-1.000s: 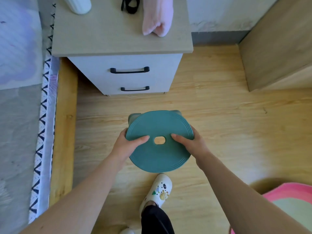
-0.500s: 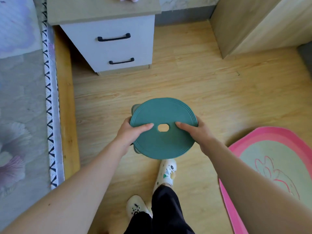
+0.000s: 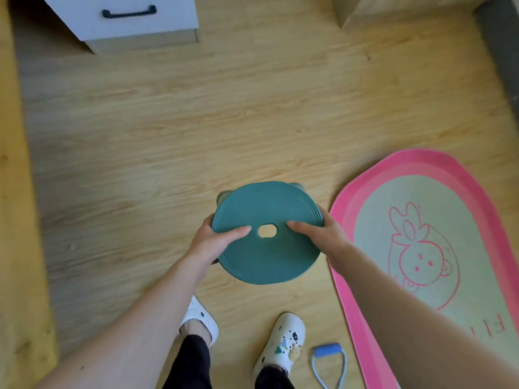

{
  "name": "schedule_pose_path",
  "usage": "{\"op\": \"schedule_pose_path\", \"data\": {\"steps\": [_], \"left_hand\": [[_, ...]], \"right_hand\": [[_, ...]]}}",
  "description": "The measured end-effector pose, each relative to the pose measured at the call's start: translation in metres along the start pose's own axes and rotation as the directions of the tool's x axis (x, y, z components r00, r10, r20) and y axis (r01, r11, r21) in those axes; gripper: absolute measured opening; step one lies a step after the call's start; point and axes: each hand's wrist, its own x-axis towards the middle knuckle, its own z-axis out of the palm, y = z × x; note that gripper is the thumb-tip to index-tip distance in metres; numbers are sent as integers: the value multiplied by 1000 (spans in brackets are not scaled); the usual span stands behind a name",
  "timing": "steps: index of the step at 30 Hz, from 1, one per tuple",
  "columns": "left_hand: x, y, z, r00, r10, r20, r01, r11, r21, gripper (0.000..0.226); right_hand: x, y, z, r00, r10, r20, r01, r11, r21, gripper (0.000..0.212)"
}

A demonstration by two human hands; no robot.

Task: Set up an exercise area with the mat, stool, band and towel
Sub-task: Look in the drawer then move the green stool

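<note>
I hold a round teal stool [image 3: 266, 256] by its seat, above the wooden floor, seen from the top with a small hole in its middle. My left hand [image 3: 214, 242] grips the seat's left rim and my right hand [image 3: 323, 235] grips the right rim, thumbs on top. The pink mat [image 3: 421, 192] with a green middle and a rabbit drawing lies flat on the floor just right of the stool. A blue exercise band [image 3: 328, 363] with a foam handle lies on the floor left of the mat, by my right foot. No towel is in view.
A white drawer cabinet [image 3: 129, 21] stands at the top left. A light wooden cupboard [image 3: 351, 9] stands at the top right. A wooden bed frame edge [image 3: 16, 192] runs down the left side. My feet in white clogs [image 3: 280, 341] are below the stool.
I have stepped back and turned right with the stool in both hands. The cabinet has slid up and out of view, and the mat and the band have come into view.
</note>
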Motion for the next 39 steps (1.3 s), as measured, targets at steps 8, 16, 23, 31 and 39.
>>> {"op": "schedule_pose_path", "data": {"steps": [8, 16, 23, 31, 39], "left_hand": [[77, -116, 44, 995, -95, -36, 95, 995, 10, 69], [139, -175, 60, 992, -121, -40, 122, 992, 29, 60], [151, -198, 65, 994, -88, -65, 94, 989, 110, 89], [108, -159, 66, 983, 7, -185, 65, 923, 379, 110], [-18, -38, 33, 908, 419, -34, -267, 638, 722, 67]], "right_hand": [[70, 125, -7, 995, 102, 12, -102, 995, 18, 104], [127, 192, 3, 986, 161, -32, -160, 986, 46, 89], [140, 219, 3, 974, 217, -60, -212, 974, 73, 85], [104, 163, 8, 973, 43, -226, -122, 929, -349, 79], [-11, 28, 22, 951, -283, -124, 104, 671, -734, 45]]}}
